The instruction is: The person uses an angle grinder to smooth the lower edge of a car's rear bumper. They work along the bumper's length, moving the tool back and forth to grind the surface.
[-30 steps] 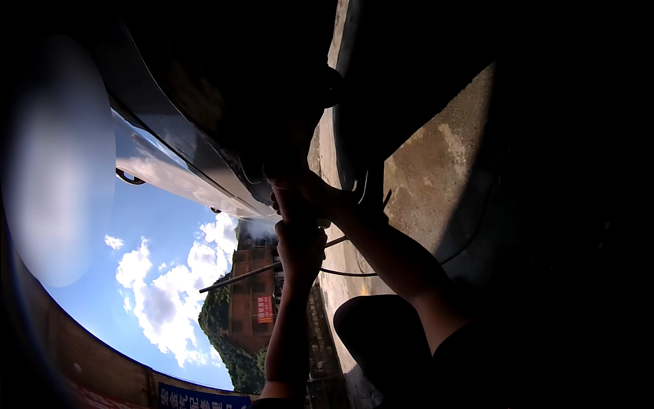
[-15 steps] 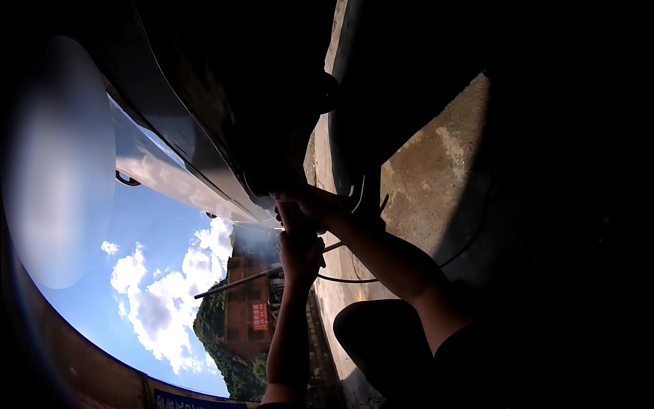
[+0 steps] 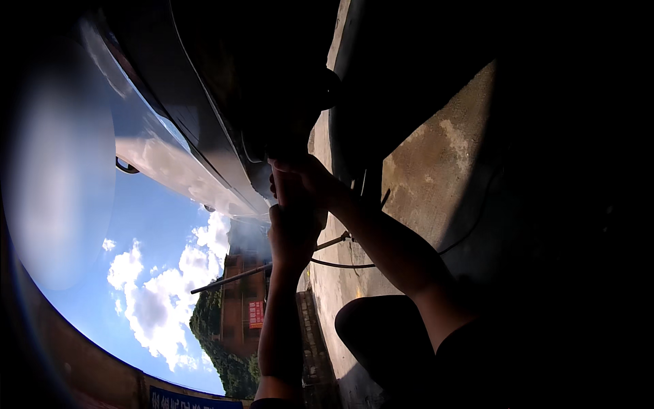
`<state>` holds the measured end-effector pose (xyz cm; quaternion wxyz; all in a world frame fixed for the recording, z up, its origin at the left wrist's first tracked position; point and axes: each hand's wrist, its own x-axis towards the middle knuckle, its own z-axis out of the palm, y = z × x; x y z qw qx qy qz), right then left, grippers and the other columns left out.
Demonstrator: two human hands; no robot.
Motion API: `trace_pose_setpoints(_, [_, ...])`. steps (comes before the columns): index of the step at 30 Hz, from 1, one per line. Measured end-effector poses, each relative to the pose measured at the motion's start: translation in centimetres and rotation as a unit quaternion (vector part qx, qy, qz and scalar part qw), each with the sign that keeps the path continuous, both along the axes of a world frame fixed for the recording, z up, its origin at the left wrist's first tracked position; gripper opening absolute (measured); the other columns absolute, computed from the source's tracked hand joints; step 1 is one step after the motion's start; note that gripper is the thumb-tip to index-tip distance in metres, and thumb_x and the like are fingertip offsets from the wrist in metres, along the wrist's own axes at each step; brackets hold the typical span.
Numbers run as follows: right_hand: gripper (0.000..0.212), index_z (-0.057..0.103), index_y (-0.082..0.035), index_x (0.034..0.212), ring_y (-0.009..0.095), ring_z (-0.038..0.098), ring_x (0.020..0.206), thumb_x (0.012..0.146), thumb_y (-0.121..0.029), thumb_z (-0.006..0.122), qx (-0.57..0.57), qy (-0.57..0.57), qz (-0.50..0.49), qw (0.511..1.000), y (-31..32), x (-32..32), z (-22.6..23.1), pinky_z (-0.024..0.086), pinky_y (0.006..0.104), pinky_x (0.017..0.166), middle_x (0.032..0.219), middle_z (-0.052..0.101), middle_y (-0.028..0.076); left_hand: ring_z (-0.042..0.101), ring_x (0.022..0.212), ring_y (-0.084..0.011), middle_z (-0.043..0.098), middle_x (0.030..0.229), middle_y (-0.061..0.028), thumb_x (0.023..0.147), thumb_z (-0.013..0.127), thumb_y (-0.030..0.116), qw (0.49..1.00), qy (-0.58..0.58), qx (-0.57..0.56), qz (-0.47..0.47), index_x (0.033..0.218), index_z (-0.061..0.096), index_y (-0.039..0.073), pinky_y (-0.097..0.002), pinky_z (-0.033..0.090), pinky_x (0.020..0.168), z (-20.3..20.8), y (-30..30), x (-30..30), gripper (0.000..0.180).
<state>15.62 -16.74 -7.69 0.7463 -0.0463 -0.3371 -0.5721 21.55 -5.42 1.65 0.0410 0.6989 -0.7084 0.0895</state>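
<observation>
My left hand [image 3: 293, 235] is closed in front of the dark underside of a light-coloured vehicle [image 3: 180, 160]. Just beyond it, my right hand [image 3: 310, 178] is closed too, close against the vehicle's lower edge. Both hands are together around something in deep shadow, whose kind I cannot make out. A pale haze [image 3: 251, 230] hangs beside them along the vehicle's side. A long thin rod [image 3: 231, 278] runs behind my left wrist; whether a hand touches it is unclear.
A dark hose or cable [image 3: 470, 240] curves over the concrete ground [image 3: 436, 153] behind my right forearm. My dark-clothed knee [image 3: 375, 334] is near the lower middle. Farther off stand a brick building [image 3: 238, 320] and a green hill [image 3: 208, 324]. Deep shadow covers the right side.
Both hands have shifted slightly up and left in the picture, along the vehicle's lower edge. They stay closed. The view has shifted a little.
</observation>
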Motion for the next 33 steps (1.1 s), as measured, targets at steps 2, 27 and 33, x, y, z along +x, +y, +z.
trace_pose_setpoints(2, [0.040,0.062,-0.007,0.111,0.021,0.066,0.078,0.087,-0.037,0.073,0.003,0.027,0.026,0.999,0.1,-0.1,0.0,0.057,0.0384,0.073,0.089,0.066,0.010,0.067,0.064,-0.0176,0.066,0.079,-0.0134,0.077,0.078,0.014,0.999,-0.042,-0.011,0.019,0.107,0.045,-0.002,-0.0328,0.053,0.054,0.2,-0.7,-0.7,0.047])
trace_pose_setpoints(27, [0.041,0.058,-0.005,0.116,0.021,0.067,0.079,0.089,-0.030,0.077,0.009,-0.063,0.050,0.997,0.5,-0.1,0.5,0.058,0.0383,0.074,0.089,0.065,0.009,0.072,0.081,-0.0368,0.069,0.088,-0.0247,0.077,0.076,0.020,0.981,-0.172,0.001,0.091,0.113,0.041,-0.007,-0.0442,0.058,0.071,0.5,0.8,-1.5,0.057])
trace_pose_setpoints(33, [0.042,0.057,-0.005,0.118,0.021,0.067,0.078,0.089,-0.029,0.077,0.011,-0.085,0.038,0.996,0.1,-1.3,-0.3,0.058,0.0380,0.073,0.090,0.065,0.008,0.068,0.060,-0.0232,0.067,0.080,-0.0182,0.076,0.076,0.015,0.991,-0.069,0.031,0.110,0.108,0.041,-0.004,-0.0365,0.056,0.054,0.6,0.5,-4.7,0.052])
